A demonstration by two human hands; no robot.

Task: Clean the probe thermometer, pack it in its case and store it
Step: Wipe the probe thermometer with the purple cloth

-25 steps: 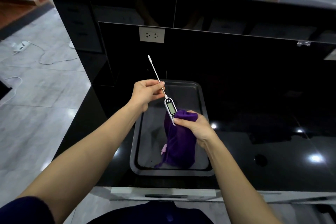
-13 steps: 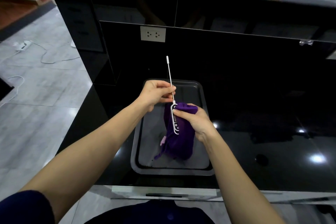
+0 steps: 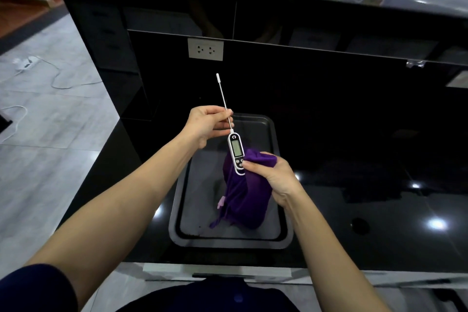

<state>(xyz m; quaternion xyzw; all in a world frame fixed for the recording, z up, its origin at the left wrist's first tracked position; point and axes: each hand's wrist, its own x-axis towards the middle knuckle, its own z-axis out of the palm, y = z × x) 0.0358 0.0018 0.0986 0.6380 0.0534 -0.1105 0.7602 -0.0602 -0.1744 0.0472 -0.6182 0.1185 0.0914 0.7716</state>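
1. Since half a second earlier, the probe thermometer [image 3: 236, 151] is turned about its long axis, so that its display, then edge-on, now faces the camera; the probe tilts toward 11 o'clock.
2. The thermometer is held in the air above the tray [image 3: 276, 239], at 12 o'clock of the purple cloth [image 3: 247, 195].
3. The left hand [image 3: 206, 123] is closed in a fingertip pinch on the thin metal probe, just above the body.
4. The right hand [image 3: 274, 176] is closed on the cloth, the thumb pressing the thermometer's lower end against it.
5. The thermometer is judged light and stiff; the slim probe may bend or slip, so the plastic body is the safer place for a grip. The cloth is soft and limp.
6. No case can be made out. The probe's white tip may be a cap, though this cannot be told. The dark glossy surface [image 3: 367, 210] swallows detail toward 3 o'clock.
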